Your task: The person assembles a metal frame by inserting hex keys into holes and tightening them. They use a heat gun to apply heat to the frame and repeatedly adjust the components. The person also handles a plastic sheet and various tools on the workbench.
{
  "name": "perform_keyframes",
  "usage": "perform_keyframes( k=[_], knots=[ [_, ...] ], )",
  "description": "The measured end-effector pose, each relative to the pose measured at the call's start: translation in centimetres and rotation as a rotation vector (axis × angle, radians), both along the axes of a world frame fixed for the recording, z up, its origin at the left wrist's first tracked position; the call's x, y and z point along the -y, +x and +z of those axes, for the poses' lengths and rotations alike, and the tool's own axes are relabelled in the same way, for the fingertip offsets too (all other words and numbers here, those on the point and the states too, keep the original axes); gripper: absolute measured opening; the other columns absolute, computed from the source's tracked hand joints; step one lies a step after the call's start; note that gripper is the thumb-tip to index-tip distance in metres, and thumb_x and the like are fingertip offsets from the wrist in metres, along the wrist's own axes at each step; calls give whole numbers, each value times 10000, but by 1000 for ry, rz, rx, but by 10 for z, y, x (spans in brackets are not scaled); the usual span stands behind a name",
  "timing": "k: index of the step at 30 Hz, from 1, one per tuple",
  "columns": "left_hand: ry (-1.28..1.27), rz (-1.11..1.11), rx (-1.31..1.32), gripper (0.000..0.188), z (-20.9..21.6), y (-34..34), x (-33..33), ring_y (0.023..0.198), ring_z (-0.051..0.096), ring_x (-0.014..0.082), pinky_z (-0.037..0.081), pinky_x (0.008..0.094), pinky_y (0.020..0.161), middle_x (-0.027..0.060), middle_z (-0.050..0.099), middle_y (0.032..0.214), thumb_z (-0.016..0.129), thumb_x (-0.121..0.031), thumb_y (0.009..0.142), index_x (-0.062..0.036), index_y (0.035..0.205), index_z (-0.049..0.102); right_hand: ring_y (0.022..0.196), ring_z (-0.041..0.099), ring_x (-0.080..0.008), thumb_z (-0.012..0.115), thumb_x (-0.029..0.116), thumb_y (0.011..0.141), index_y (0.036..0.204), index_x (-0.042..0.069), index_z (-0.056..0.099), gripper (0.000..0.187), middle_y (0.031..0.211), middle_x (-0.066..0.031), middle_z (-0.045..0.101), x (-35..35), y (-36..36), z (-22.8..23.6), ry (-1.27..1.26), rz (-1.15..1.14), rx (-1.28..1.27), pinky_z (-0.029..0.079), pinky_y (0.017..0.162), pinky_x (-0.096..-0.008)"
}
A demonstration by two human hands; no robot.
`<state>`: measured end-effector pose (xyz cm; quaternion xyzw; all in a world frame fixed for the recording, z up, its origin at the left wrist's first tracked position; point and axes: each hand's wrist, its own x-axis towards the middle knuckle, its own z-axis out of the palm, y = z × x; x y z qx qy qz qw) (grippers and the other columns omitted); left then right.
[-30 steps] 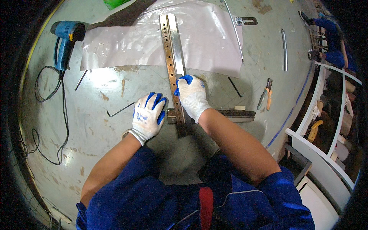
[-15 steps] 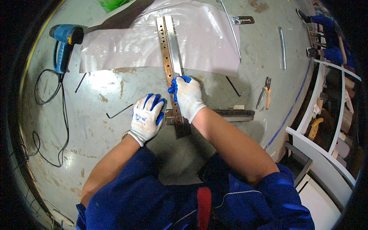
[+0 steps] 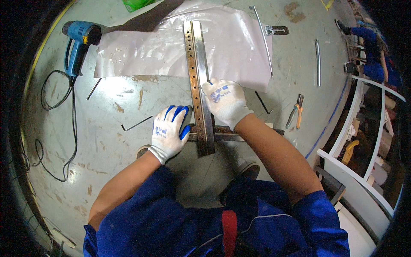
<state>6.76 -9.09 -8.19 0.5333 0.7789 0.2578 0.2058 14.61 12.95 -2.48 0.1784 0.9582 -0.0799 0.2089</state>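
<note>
Turned over since the earlier frames, the right hand (image 3: 226, 99) had shifted from across the perforated metal rail (image 3: 195, 91) to its 3 o'clock edge, its printed glove back now showing. Its fingers were curled at that edge, tips hidden, so I could not tell whether they gripped. The left hand (image 3: 170, 130) was fairly wide, fingers slightly spread and thumb out, just beside the rail at 7 o'clock from its middle and apart from it. The rail's long axis ran from just short of 12 o'clock to just short of 6, its far end over a pale sheet (image 3: 141, 55), its near end across a dark crossbar (image 3: 227, 133) lying 9 to 3 o'clock.
</note>
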Motion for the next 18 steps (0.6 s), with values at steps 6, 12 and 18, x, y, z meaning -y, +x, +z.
perform_keyframes(
  k=[6, 12, 18],
  knots=[
    [-142, 232, 217, 1217, 22, 26, -41, 1262, 519, 443, 448, 460, 1096, 306, 480, 1356, 895, -379, 735, 85, 1574, 146, 964, 719, -362, 541, 280, 1007, 1155, 48, 699, 317, 994, -203, 735, -17, 20, 1, -843, -991, -237, 546, 880, -486],
    [-467, 397, 447, 1340, 42, 32, -101, 1281, 532, 437, 461, 439, 1096, 328, 445, 1392, 902, -350, 715, 128, 1566, -15, 740, 654, -143, 550, 225, 1007, 1076, 23, 651, 236, 884, -68, 715, 0, 81, -38, -609, -1104, -201, 541, 715, -334],
    [-286, 524, 400, 1011, 14, 34, -94, 1162, 649, 380, 516, 428, 1027, 276, 619, 1293, 833, -163, 749, 94, 1522, 235, 764, 680, -205, 557, 227, 998, 1024, 31, 646, 217, 858, -95, 710, 32, 90, -54, -611, -1078, -344, 540, 756, -380]
  ],
)
